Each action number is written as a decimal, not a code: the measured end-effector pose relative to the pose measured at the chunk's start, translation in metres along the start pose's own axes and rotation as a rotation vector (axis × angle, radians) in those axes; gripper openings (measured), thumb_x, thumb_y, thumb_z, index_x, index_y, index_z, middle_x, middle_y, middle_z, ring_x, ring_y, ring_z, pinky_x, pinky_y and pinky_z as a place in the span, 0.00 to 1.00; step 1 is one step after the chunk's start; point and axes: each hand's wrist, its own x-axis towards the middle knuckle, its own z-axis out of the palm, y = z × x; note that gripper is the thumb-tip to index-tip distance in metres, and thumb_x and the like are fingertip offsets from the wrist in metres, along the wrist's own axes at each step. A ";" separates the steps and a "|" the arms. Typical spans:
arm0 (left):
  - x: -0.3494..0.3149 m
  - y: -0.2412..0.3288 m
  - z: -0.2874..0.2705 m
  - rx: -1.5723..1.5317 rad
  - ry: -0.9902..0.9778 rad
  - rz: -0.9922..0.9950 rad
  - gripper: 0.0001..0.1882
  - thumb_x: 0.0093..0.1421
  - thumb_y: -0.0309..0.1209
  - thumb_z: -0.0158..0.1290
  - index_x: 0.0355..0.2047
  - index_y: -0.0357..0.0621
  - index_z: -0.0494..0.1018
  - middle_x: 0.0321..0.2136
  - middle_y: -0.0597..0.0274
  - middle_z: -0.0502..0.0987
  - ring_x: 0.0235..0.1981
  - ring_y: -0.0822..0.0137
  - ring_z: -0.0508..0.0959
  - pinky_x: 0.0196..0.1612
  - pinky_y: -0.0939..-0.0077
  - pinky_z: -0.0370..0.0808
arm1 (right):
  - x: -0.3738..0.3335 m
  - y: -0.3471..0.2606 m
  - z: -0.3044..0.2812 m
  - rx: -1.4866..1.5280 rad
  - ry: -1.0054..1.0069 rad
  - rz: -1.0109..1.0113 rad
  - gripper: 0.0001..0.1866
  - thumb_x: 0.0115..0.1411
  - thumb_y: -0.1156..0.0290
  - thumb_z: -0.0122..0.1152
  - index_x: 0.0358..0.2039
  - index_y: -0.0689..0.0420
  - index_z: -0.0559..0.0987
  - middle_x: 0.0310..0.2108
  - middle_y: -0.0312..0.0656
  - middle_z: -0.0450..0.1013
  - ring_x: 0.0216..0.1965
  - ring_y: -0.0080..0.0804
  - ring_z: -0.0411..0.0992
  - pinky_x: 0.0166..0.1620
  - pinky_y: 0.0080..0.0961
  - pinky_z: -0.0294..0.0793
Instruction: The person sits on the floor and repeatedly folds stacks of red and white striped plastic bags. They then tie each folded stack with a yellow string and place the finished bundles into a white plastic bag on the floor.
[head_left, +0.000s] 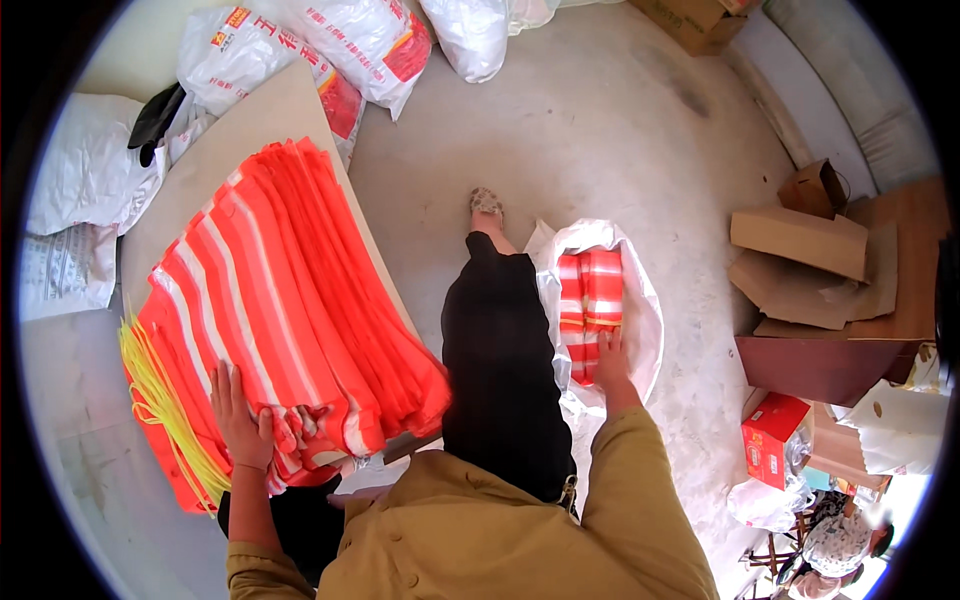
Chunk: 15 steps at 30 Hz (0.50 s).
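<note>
A tall stack of red-and-white striped plastic bags (290, 260) lies fanned out at my left on a board. My left hand (241, 420) rests on its near part, fingers stretched out, beside a crumpled bit of striped plastic (297, 425). A bunch of yellow strips (165, 410) lies along the stack's left edge. At my right stands an open white sack (645, 305) holding striped bundles (601, 285) with a yellow band around them. My right hand (612, 365) reaches into the sack, its extended fingers against the bundles.
Full white sacks (350, 45) line the far left wall around the board (270, 105). On the right are cardboard boxes (800, 240), a dark red box (825, 372) and a bright red box (775, 440). A person (838, 545) sits at the lower right. My foot (486, 203) is on the floor ahead.
</note>
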 end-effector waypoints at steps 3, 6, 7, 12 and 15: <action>-0.010 -0.004 -0.002 0.013 0.004 -0.013 0.40 0.71 0.57 0.41 0.72 0.38 0.62 0.74 0.44 0.58 0.76 0.40 0.55 0.74 0.45 0.54 | -0.040 -0.046 -0.039 -0.024 0.184 -0.047 0.40 0.58 0.78 0.62 0.72 0.48 0.66 0.77 0.52 0.48 0.75 0.61 0.51 0.71 0.52 0.62; -0.011 -0.003 -0.002 0.002 0.007 -0.014 0.40 0.70 0.56 0.42 0.72 0.38 0.62 0.74 0.44 0.58 0.76 0.40 0.55 0.74 0.45 0.54 | -0.071 -0.074 -0.082 0.022 0.106 0.057 0.34 0.59 0.77 0.59 0.68 0.49 0.71 0.73 0.52 0.55 0.71 0.61 0.56 0.69 0.51 0.65; -0.008 -0.003 -0.002 -0.003 0.011 -0.003 0.40 0.70 0.55 0.42 0.72 0.39 0.62 0.74 0.44 0.58 0.76 0.40 0.55 0.74 0.45 0.53 | -0.065 -0.062 -0.062 0.166 0.117 0.126 0.33 0.60 0.76 0.59 0.67 0.50 0.72 0.72 0.52 0.56 0.70 0.61 0.58 0.69 0.51 0.65; -0.004 0.000 -0.003 0.003 -0.018 -0.029 0.39 0.69 0.53 0.45 0.72 0.40 0.61 0.75 0.45 0.57 0.76 0.41 0.54 0.75 0.45 0.52 | -0.020 -0.003 0.006 0.406 0.058 0.069 0.28 0.61 0.74 0.58 0.63 0.53 0.73 0.68 0.53 0.61 0.67 0.59 0.63 0.68 0.48 0.67; -0.006 -0.002 -0.003 0.003 -0.014 -0.033 0.39 0.68 0.53 0.46 0.72 0.40 0.61 0.75 0.45 0.57 0.76 0.41 0.54 0.75 0.45 0.51 | 0.001 0.001 -0.014 0.242 -0.113 0.160 0.26 0.62 0.74 0.58 0.63 0.54 0.74 0.66 0.54 0.63 0.67 0.57 0.63 0.68 0.49 0.68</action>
